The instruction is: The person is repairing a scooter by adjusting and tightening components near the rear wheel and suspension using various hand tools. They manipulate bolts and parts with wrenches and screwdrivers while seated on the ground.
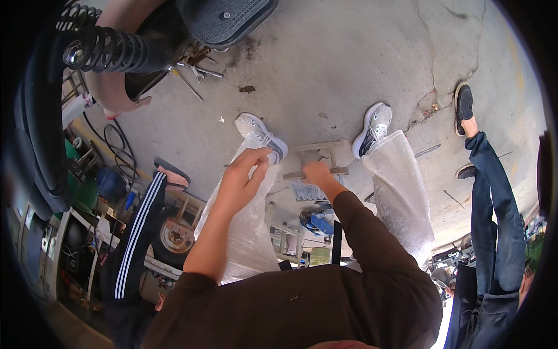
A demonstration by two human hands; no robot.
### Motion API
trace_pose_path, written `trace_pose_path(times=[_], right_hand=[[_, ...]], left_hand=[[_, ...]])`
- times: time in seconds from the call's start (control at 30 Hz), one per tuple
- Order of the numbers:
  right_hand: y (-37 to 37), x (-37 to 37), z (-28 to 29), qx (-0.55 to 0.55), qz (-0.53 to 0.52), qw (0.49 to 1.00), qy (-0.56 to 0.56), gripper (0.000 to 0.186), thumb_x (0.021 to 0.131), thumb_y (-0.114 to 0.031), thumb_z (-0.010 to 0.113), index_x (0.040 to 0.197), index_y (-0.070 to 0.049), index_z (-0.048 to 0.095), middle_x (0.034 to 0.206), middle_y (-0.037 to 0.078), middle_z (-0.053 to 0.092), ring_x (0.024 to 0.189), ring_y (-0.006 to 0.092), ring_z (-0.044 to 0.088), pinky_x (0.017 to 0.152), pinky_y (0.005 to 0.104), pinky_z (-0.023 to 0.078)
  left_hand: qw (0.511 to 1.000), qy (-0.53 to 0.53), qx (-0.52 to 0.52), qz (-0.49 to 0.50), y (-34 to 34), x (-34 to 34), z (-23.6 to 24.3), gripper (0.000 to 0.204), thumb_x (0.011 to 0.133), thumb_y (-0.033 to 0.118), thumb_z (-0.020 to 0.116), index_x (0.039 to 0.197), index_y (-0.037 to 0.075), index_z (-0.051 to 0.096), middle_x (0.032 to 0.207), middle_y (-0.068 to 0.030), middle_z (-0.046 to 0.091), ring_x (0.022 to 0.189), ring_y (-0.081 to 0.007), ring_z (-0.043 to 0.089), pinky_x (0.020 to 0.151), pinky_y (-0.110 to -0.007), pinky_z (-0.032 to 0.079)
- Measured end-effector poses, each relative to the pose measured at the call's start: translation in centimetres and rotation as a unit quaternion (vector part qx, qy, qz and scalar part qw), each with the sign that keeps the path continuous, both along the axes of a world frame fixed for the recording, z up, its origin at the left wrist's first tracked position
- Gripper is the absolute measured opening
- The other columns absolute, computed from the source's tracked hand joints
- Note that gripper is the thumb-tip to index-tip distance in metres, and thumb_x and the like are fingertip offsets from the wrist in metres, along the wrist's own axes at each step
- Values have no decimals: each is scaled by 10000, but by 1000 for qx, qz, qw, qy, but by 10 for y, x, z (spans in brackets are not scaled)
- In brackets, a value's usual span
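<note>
A wooden stool (339, 171) was under the right hand (317, 173), which was clenched on its bar. Left of it, the left hand (247, 168) curved loosely, thumb apart, visibly holding nothing. Beyond that hand were a sneaker (252, 126) and, farther, a wrench (210, 72).

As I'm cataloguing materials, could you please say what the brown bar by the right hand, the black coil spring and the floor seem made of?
Brown bar: probably wood, dull and worn, judging by its uneven brown surface.
Coil spring: likely metal with a glossy black coating, given the highlights.
Floor: apparently bare concrete, matte grey with cracks.
</note>
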State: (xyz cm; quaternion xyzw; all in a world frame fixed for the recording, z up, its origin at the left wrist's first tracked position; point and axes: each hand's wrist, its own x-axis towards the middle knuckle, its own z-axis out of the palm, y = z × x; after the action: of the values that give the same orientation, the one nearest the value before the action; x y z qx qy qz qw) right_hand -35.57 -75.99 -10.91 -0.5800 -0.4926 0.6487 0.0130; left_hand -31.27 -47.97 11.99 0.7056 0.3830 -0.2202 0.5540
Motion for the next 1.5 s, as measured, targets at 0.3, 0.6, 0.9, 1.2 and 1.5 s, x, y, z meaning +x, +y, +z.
trace_pose_path(times=[0.3,0.6,0.9,1.2,1.5], right_hand=[[-4,16,-6,54,47,996,59,452,824,-468,541,960,-38,525,718,161,651,680,352,637,635,459,492],[11,8,-26,145,80,977,137,298,842,-337,514,890,-43,502,728,172,641,668,358,626,633,466,478],[21,-17,-70,151,165,974,34,263,823,-280,513,924,-43,561,797,158,654,719,320,638,654,445,492],[73,11,-85,-48,280,959,-13,263,803,-223,512,959,-42,621,866,144,667,770,282,651,676,423,506],[122,64,-81,134,60,935,-322,270,780,-169,520,941,-10,666,949,155,669,860,290,649,738,406,506]], left_hand=[[963,-86,190,-169,44,-15,34,289,765,-2,595,1054,-12,583,952,-130,597,852,-260,588,773,-346,466],[865,-233,333,-293,1,-40,66,274,676,131,594,921,11,613,968,-117,589,867,-229,588,775,-326,463],[818,-274,338,-377,-52,-78,112,305,669,117,600,960,28,581,915,-81,561,836,-202,573,754,-290,445],[812,-236,332,-418,-86,-122,102,161,794,127,567,938,61,545,798,-66,531,799,-247,559,710,-358,431],[804,-193,450,-337,-94,-167,101,227,809,187,608,994,66,555,835,-78,565,827,-256,578,738,-357,443]])
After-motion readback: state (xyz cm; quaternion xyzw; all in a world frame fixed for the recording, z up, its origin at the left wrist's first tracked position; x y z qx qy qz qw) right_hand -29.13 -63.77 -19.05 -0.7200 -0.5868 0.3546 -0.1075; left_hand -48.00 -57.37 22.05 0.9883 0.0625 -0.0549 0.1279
